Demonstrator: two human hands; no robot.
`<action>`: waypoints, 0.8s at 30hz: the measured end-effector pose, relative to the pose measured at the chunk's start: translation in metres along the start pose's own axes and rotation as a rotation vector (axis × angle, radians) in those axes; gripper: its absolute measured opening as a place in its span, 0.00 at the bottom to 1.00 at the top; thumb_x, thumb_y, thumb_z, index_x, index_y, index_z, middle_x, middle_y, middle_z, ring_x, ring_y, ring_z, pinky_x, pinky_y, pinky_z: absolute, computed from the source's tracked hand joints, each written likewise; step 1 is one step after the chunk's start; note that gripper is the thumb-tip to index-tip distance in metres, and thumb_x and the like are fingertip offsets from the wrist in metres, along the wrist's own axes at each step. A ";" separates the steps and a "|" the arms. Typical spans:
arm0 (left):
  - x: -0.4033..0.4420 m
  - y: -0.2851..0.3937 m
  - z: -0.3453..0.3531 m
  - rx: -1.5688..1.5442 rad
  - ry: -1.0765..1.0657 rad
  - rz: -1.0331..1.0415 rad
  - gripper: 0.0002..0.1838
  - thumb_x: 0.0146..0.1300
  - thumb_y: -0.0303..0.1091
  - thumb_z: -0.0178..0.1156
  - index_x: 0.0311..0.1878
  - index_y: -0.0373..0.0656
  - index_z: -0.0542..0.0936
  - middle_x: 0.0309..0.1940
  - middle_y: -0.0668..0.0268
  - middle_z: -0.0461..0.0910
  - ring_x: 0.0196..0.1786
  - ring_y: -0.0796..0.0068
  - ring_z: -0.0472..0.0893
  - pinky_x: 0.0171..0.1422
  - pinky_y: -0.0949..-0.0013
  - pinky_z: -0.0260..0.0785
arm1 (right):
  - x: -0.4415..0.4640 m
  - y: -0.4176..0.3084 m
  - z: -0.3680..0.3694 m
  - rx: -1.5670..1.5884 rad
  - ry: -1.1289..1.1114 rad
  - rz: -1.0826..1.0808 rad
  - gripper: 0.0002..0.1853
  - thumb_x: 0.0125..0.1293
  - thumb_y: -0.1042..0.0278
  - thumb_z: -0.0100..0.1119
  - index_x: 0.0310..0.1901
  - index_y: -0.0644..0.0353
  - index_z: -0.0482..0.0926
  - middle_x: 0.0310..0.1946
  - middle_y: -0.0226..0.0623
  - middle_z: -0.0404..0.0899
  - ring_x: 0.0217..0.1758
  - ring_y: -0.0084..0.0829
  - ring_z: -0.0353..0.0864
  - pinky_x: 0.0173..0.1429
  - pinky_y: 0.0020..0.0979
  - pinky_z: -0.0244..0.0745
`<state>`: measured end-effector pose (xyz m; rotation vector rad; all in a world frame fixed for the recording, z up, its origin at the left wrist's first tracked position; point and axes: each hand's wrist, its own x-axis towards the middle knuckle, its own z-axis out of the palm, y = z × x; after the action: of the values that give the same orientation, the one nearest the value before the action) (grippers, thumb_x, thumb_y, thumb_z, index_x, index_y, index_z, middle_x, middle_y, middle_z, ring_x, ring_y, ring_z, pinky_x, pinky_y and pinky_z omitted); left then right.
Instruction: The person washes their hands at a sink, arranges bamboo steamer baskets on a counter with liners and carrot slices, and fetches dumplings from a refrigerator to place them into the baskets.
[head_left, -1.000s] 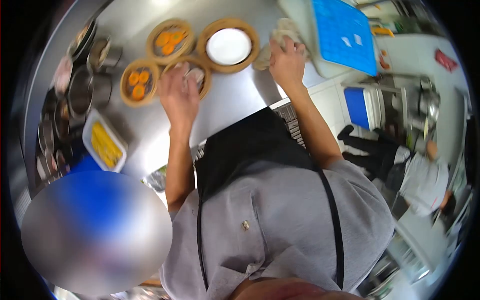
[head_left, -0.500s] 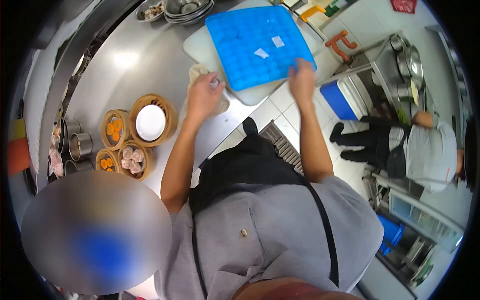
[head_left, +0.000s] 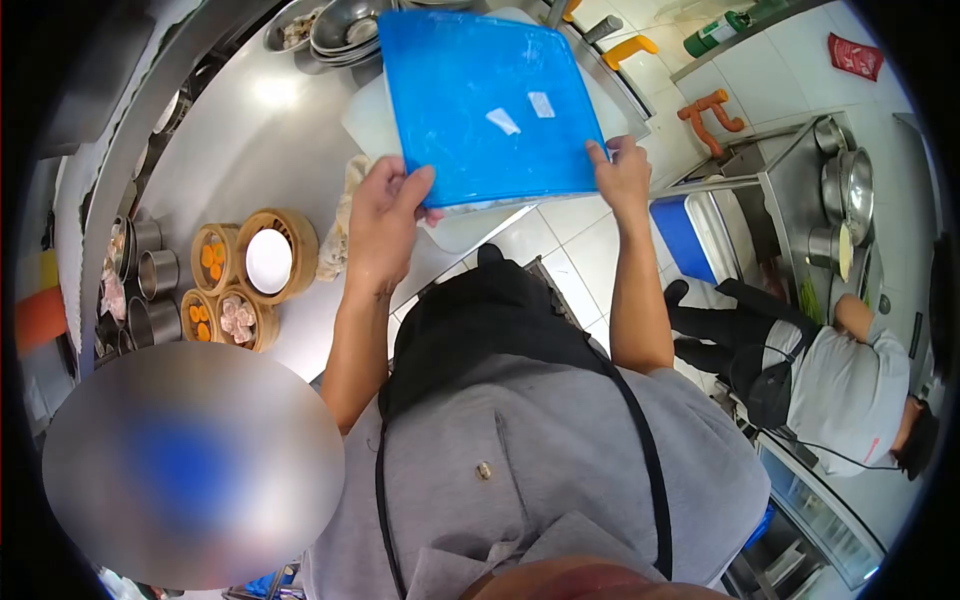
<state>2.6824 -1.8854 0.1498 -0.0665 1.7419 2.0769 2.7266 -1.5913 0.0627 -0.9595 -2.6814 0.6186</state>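
Observation:
A flat blue plastic tray [head_left: 470, 130] with two white labels is held up at its near corners, over a white cutting board [head_left: 368, 120]. My left hand [head_left: 385, 215] grips the near left corner, thumb on top and fingers underneath. On the near right corner my right hand [head_left: 622, 175] is closed, its thumb on the upper face. A pale layer shows along the tray's near edge; I cannot make out what it is. Beside my left hand a beige cloth [head_left: 342, 225] lies on the steel counter [head_left: 235, 130].
Bamboo steamers [head_left: 305, 270] with orange-topped pieces, pale dumplings and a white dish stand at left. Metal bowls [head_left: 345, 35] are stacked at the far side. A co-worker [head_left: 840, 375] stands at right, near a blue-and-white cool box [head_left: 685, 240]. Steel pots [head_left: 155, 275] line the left.
Both hands have closed on the tray's near corners. The tray has come up off the board and shifted slightly left. Round bumps seen earlier through the blue plastic no longer show clearly.

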 end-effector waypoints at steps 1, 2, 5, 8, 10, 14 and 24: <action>-0.005 0.013 0.009 -0.048 -0.069 0.100 0.07 0.68 0.31 0.59 0.43 0.38 0.74 0.29 0.68 0.75 0.27 0.79 0.73 0.33 0.74 0.66 | 0.004 0.009 -0.003 -0.007 -0.003 0.001 0.22 0.58 0.58 0.70 0.47 0.66 0.79 0.40 0.47 0.81 0.43 0.41 0.82 0.49 0.38 0.75; -0.009 0.028 0.017 -0.056 -0.063 0.093 0.07 0.68 0.31 0.59 0.43 0.38 0.74 0.29 0.68 0.75 0.27 0.79 0.73 0.33 0.74 0.66 | 0.013 0.023 -0.008 0.423 -0.214 0.122 0.20 0.60 0.60 0.68 0.48 0.66 0.79 0.40 0.44 0.81 0.43 0.37 0.81 0.50 0.35 0.75; -0.007 0.047 0.020 -0.122 -0.163 0.190 0.09 0.71 0.36 0.57 0.42 0.38 0.73 0.31 0.66 0.78 0.30 0.80 0.75 0.37 0.74 0.68 | 0.012 0.041 -0.046 1.181 -0.402 0.314 0.16 0.64 0.66 0.65 0.49 0.66 0.78 0.41 0.38 0.81 0.44 0.31 0.81 0.50 0.32 0.76; -0.002 0.027 0.009 -0.072 -0.347 0.243 0.11 0.72 0.38 0.56 0.44 0.39 0.75 0.36 0.67 0.79 0.36 0.78 0.77 0.40 0.72 0.69 | -0.001 0.058 -0.097 1.564 -0.297 0.241 0.16 0.66 0.72 0.61 0.54 0.68 0.76 0.43 0.38 0.81 0.47 0.30 0.80 0.54 0.31 0.76; -0.001 -0.009 0.004 0.355 -0.313 0.480 0.10 0.71 0.38 0.57 0.46 0.40 0.77 0.40 0.66 0.79 0.41 0.76 0.77 0.45 0.70 0.69 | -0.014 0.084 -0.128 1.514 -0.133 0.171 0.19 0.66 0.73 0.60 0.58 0.70 0.74 0.47 0.42 0.81 0.51 0.30 0.81 0.58 0.32 0.75; 0.015 -0.072 0.016 1.213 -0.268 1.108 0.11 0.59 0.34 0.64 0.41 0.39 0.79 0.36 0.60 0.74 0.44 0.62 0.74 0.48 0.65 0.68 | -0.067 0.171 -0.188 1.389 0.150 0.047 0.19 0.68 0.76 0.56 0.59 0.73 0.71 0.54 0.47 0.79 0.53 0.34 0.81 0.61 0.35 0.74; 0.046 -0.115 0.017 1.408 -0.372 1.184 0.07 0.55 0.31 0.61 0.33 0.40 0.75 0.34 0.59 0.71 0.39 0.57 0.70 0.45 0.59 0.65 | -0.126 0.241 -0.179 1.153 0.339 0.169 0.17 0.70 0.77 0.54 0.59 0.73 0.71 0.48 0.42 0.82 0.47 0.27 0.82 0.56 0.30 0.76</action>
<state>2.6850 -1.8418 0.0329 1.9146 2.7708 0.6048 3.0169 -1.4494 0.1018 -0.7931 -1.5001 1.5818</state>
